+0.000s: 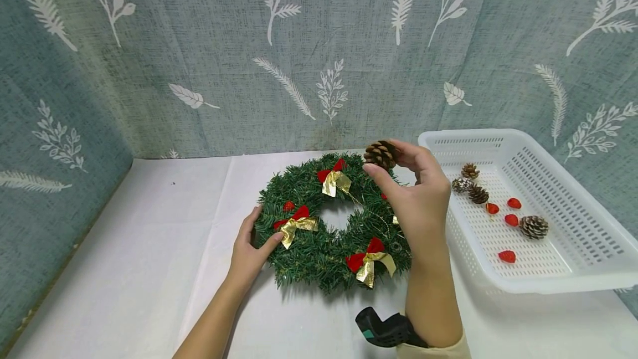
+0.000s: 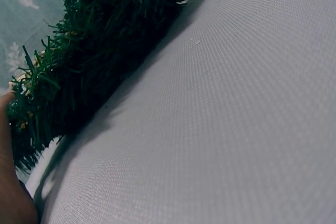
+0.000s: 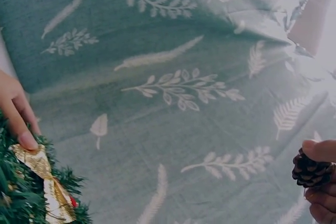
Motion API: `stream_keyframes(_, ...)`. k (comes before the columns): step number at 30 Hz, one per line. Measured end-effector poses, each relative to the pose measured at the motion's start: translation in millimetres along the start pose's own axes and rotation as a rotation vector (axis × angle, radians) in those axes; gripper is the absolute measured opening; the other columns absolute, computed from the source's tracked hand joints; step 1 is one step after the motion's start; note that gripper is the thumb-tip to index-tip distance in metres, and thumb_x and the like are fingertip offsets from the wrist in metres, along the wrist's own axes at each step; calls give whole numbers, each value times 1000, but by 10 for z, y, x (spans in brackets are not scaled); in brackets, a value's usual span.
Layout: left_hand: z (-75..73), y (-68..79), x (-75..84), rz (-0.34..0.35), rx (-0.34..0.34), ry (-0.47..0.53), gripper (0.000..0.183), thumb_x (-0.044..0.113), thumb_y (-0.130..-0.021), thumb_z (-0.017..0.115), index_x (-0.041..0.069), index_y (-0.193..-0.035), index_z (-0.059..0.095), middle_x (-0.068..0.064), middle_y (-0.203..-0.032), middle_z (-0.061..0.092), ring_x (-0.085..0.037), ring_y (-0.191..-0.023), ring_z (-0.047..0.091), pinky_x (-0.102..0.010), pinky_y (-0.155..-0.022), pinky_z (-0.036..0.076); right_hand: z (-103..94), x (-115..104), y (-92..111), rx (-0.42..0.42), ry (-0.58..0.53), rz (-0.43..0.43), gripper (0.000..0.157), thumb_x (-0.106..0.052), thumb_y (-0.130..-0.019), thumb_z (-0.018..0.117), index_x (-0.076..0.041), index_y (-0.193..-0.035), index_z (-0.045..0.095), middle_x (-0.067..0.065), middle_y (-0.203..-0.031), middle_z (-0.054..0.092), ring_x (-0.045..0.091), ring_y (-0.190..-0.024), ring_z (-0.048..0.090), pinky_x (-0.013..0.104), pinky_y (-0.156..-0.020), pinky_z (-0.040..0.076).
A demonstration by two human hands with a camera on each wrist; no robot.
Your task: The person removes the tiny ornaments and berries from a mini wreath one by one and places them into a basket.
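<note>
A green wreath (image 1: 319,270) with red and gold bows lies on the white table. At its left side my left hand (image 1: 247,256) holds the rim, thumb on top by a bow (image 1: 298,225) and fingers along the outer edge. Above the wreath's right side, my right hand (image 1: 421,193) pinches a brown pine cone (image 1: 380,154) between thumb and fingers. The right wrist view also shows the pine cone (image 3: 311,170) in the fingers. Part of the wreath's right side is hidden behind the right hand. In the left wrist view the wreath (image 2: 105,51) fills the upper left.
A white perforated basket (image 1: 563,284) stands to the right, holding several pine cones (image 1: 534,227) and red berry-like pieces (image 1: 507,256). Behind the table hangs a grey-green patterned cloth (image 1: 219,32). The white tabletop (image 1: 164,226) extends to the left.
</note>
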State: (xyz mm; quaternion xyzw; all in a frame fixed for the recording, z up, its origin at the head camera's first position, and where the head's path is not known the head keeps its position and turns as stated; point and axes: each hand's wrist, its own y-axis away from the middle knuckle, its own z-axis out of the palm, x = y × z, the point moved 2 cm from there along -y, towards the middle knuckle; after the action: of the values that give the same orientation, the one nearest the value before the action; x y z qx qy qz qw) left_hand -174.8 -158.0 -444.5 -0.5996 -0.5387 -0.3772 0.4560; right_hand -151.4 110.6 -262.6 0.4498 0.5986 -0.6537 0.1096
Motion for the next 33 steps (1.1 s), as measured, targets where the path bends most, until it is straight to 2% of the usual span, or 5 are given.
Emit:
stream_keyframes(10,-9,5,17,2,-3,5,72,20,-90,66,18,-150,26,-8,-157,18,-27,-145,11,-47,-117,15,-174,16,-59,48,22,20,42,2,-70,81,6,-109,66,11,-98,66,7,-87,62,20,-84,50)
stream_keyframes(18,-8,8,7,-5,-7,4,72,21,-90,65,19,-150,26,-7,-157,17,-27,-145,10,-47,-118,15,-355,127,-104,117,19,126,41,-2,-73,80,4,-111,65,-14,-92,64,9,-89,63,19,-85,50)
stream_keyframes(26,3,-5,-1,-6,-4,-4,73,21,-89,67,18,-150,27,-8,-157,18,-27,-145,11,-46,-117,16,-588,262,-143,211,59,224,40,-11,-72,82,-3,-109,69,-11,-90,64,10,-86,61,18,-72,46)
stream_keyframes(33,1,-8,10,-5,4,-10,73,20,-88,67,18,-150,28,-8,-157,19,-28,-145,13,-46,-117,16,-753,389,-172,297,70,313,39,-9,-70,83,-6,-107,70,-7,-90,63,10,-84,60,16,-74,49)
